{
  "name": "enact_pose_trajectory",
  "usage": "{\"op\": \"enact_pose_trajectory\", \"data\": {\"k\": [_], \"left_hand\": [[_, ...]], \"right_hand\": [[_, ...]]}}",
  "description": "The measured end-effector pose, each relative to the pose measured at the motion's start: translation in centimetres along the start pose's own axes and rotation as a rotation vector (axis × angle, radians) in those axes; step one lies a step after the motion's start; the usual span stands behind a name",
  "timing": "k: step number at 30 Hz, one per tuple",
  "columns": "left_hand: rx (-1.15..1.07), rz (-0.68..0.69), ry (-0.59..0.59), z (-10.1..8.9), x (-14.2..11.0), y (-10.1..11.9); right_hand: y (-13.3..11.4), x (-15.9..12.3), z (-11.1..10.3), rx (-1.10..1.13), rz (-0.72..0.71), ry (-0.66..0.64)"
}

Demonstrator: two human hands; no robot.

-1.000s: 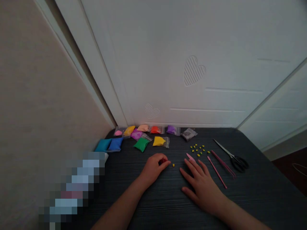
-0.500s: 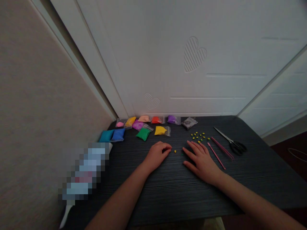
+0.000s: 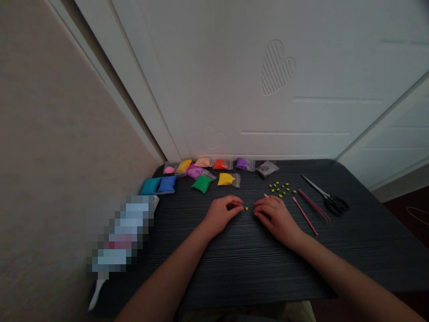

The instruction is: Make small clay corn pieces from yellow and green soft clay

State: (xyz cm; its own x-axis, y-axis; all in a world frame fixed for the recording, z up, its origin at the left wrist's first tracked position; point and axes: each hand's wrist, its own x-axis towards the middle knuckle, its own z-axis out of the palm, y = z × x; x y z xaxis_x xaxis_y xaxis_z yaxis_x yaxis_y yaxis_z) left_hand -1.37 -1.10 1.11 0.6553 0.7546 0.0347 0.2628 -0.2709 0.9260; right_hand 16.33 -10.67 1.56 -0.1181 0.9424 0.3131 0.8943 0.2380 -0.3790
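Above the dark tabletop, my left hand has its thumb and forefinger pinched together; whatever may be between them is too small to make out. A tiny yellow clay piece lies just right of those fingertips. On its other side, my right hand rests low over the table, fingers bent and drawn in toward the thumb; what they may hold is hidden. Behind the right hand lie several small yellow-and-green clay pieces. A pink modelling tool and pink tweezers are to its right.
Scissors with black handles lie at the right. Clay packets line the back, among them a green packet, a yellow packet and a blue packet. A blurred-out pale object stands at the left by the wall.
My right hand's spread fingers have drawn together and curled, coming slightly nearer the left hand. My left hand keeps its pinch beside the yellow piece. The view has shifted slightly.
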Motion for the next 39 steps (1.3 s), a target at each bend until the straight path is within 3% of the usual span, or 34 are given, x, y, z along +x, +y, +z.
{"op": "enact_pose_trajectory", "data": {"k": [8,13,23,34,36,39], "left_hand": [[-0.677,-0.207,0.05,-0.4,-0.7,1.6],[-0.867,-0.222,0.021,0.3,-1.0,2.2],[-0.868,-0.299,0.006,1.4,-1.4,2.3],[-0.935,-0.35,0.035,2.0,-1.2,1.9],[-0.894,-0.342,0.1,1.8,-0.8,1.2],[-0.642,-0.3,0.151,1.4,-0.4,0.4]], "right_hand": [[-2.8,1.1,-1.7,0.245,-0.047,0.273],[-2.8,0.6,-1.3,0.245,-0.096,0.326],[-2.8,0.2,-1.2,0.159,-0.181,0.352],[-2.5,0.3,-0.9,0.112,-0.158,0.343],[-2.2,0.3,-0.8,0.11,-0.112,0.348],[-1.6,0.3,-0.8,0.14,-0.023,0.354]]}}
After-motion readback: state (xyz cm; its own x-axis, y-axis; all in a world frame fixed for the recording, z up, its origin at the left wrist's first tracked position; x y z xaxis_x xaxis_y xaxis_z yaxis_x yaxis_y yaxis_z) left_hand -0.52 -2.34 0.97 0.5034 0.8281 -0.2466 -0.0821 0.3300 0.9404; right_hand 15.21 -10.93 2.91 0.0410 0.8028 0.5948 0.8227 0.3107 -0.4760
